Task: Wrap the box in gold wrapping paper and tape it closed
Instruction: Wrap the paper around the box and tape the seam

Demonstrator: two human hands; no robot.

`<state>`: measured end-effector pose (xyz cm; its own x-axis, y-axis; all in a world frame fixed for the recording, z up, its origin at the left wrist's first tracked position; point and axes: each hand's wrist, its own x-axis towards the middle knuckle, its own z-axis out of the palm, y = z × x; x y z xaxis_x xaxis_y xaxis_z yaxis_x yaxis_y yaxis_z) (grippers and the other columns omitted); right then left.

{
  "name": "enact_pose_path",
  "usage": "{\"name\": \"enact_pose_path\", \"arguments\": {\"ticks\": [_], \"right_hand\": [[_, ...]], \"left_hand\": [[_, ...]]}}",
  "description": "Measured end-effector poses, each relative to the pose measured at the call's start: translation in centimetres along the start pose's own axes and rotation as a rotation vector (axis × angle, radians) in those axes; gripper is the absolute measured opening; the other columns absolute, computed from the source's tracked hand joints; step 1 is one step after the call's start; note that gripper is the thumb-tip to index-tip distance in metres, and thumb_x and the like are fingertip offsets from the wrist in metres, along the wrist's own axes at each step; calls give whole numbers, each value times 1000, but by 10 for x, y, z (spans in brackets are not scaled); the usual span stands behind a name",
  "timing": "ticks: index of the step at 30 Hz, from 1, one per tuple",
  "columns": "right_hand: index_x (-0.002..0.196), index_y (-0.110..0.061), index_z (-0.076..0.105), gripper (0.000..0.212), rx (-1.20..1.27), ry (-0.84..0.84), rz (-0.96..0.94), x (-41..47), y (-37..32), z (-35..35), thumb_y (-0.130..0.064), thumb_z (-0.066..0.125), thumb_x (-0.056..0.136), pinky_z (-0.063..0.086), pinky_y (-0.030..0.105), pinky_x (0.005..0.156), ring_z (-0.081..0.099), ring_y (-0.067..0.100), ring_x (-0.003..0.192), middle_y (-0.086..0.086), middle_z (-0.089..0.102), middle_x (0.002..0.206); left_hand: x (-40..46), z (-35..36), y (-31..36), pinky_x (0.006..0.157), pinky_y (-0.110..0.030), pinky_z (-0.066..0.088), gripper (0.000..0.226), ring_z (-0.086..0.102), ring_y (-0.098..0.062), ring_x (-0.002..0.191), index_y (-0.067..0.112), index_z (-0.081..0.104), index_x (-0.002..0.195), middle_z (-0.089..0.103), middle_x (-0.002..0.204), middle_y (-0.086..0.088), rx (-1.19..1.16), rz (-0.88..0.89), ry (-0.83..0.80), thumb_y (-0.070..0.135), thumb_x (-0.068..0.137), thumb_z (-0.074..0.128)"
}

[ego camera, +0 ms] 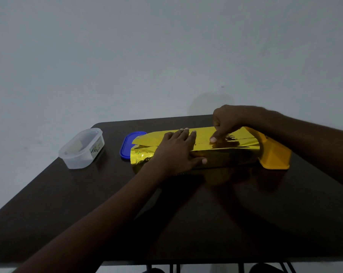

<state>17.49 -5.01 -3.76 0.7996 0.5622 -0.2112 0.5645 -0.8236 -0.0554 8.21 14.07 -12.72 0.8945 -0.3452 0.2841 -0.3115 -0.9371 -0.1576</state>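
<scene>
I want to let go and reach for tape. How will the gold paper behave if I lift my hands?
The gold paper looks thin and springy: its loose left flap already lifts, so it will likely unfold. Its glossy surface probably slides easily. Only the left hand and right hand pin it.

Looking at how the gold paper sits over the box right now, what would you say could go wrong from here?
1. The left hand lies flat on the gold paper; if it lifts before tape goes on, the overlap may spring open.
2. The paper's left end gapes loose over the blue lid, so it could crease or tear.
3. The right hand pinches the seam; pulling may skew it.
</scene>
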Motion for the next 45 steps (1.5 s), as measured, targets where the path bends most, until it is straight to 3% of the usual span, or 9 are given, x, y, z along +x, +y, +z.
{"name": "enact_pose_path", "arguments": {"ticks": [10, 14, 17, 20, 24, 32, 34, 38, 45], "right_hand": [[76, -1, 64, 59, 3, 186, 68, -31, 51, 15, -59, 72, 72, 36, 28, 57, 50, 14, 58, 5, 54, 62], [84, -10, 64, 35, -31, 268, 114, -49, 47, 14, -41, 79, 77, 40, 23, 59, 58, 16, 77, 4, 65, 83], [111, -14, 67, 28, 27, 498, 57, -61, 20, 28, -30, 71, 88, 45, 32, 82, 59, 23, 106, 5, 68, 115], [148, -18, 41, 54, 117, 452, -74, -68, -14, 64, -39, 51, 99, 33, 38, 112, 41, 23, 138, 3, 44, 152], [158, -25, 9, 70, 12, 357, -98, -76, -15, 99, -55, 32, 98, 7, 27, 119, 7, 11, 151, -5, 11, 165], [142, -14, 49, 62, -110, 507, 48, -97, 13, 87, -56, 34, 99, 30, 38, 113, 35, 23, 143, 9, 45, 150], [128, -14, 63, 54, -27, 683, 90, -108, 18, 80, -52, 43, 96, 47, 38, 91, 57, 28, 120, 11, 64, 129], [86, -5, 72, 35, -23, 992, 323, -136, 35, 63, -33, 52, 96, 34, 31, 60, 56, 30, 68, 15, 67, 78], [84, 4, 64, 28, 784, 550, 669, -141, 64, 48, -23, 68, 91, 61, 43, 66, 72, 32, 58, 21, 70, 74]], "left_hand": [[-1, -5, -1, 120, -42, 9, 96, 6, -23, 151, 19, 7, 157, 9, 164, -8, -21, 2, -48, 77, 86, 33], [-2, -4, -1, 120, -43, 10, 97, 7, -23, 151, 19, 7, 157, 9, 164, -8, -16, 3, -41, 79, 85, 32], [-2, -3, -1, 120, -43, 10, 97, 6, -23, 151, 19, 7, 157, 9, 164, -8, -18, 1, -46, 79, 85, 33], [-2, -2, -1, 120, -43, 11, 97, 7, -23, 151, 18, 8, 157, 10, 164, -8, -7, 2, -37, 79, 85, 34], [-2, -3, 0, 120, -42, 12, 96, 7, -23, 151, 19, 8, 157, 9, 164, -7, 2, -2, -44, 78, 86, 33], [-3, -8, 1, 120, -42, 10, 97, 6, -22, 151, 18, 8, 157, 8, 165, -7, -18, 0, -59, 79, 85, 33], [-3, -9, 2, 121, -42, 9, 100, 6, -21, 152, 18, 9, 157, 8, 164, -7, -54, -11, -79, 81, 83, 30], [3, -17, 8, 120, -44, 14, 106, 15, -20, 150, 17, 14, 156, 21, 162, -5, -130, -34, 18, 87, 78, 24], [59, -37, 65, 117, -45, 22, 105, 27, -25, 145, 19, 26, 153, 37, 155, -7, -220, 137, 88, 82, 74, 51]]}}
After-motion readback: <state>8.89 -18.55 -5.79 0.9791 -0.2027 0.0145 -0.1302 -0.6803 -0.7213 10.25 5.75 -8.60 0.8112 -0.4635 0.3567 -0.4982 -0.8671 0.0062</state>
